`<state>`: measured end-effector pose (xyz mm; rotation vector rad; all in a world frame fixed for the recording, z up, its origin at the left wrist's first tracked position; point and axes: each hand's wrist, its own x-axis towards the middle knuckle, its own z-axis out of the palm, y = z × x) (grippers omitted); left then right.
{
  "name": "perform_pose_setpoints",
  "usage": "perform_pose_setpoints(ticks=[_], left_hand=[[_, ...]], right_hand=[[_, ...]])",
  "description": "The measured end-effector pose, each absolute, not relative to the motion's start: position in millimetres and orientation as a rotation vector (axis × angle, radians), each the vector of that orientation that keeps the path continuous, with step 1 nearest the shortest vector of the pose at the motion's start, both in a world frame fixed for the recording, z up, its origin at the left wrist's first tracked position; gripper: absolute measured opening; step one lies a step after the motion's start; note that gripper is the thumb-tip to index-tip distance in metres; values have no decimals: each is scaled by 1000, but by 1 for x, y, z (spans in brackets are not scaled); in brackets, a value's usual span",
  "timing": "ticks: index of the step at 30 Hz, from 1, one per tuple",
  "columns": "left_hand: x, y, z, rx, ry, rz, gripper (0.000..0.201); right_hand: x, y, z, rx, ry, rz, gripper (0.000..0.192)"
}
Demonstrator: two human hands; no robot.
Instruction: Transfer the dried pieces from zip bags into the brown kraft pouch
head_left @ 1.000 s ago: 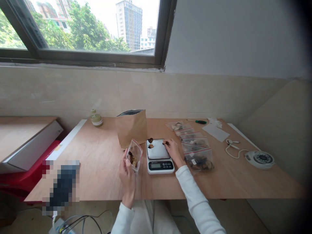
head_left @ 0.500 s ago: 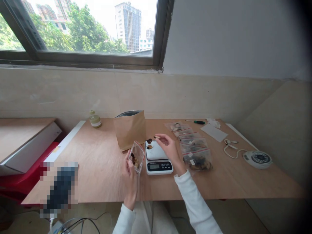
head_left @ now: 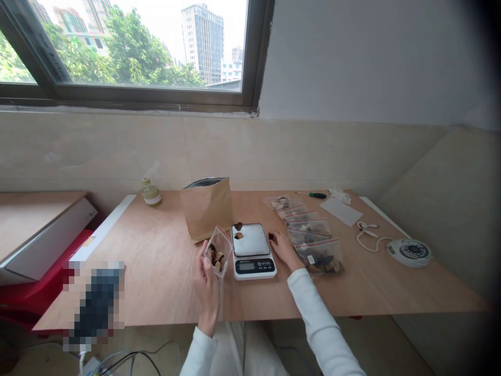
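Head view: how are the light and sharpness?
In the head view, the sky outside the window is bleached white; the same view darkens at its right edge, coarse blocks mask a dark patch at lower left, and the display on the scale is unreadable.

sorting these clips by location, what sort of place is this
Probably an indoor workspace, perhaps a room in a home or office: a digital scale and filled zip bags sit on a wooden table near a window.
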<state>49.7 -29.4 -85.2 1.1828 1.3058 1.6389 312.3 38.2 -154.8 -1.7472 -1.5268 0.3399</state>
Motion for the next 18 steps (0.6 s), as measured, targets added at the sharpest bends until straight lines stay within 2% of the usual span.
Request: perform_pose_setpoints(ticks=[10, 15, 18], left_hand=[[48, -30, -86, 1156, 1296, 1652, 42], [48, -29, -90, 1151, 1274, 1636, 42], [49, -28, -90, 1138, 1224, 1610, 44]], right_hand=[[306, 39, -132, -1769, -1437, 286, 20], [271, 27, -79, -1680, -1409, 225, 25], [244, 20, -42, -1327, -1645, 441, 24]])
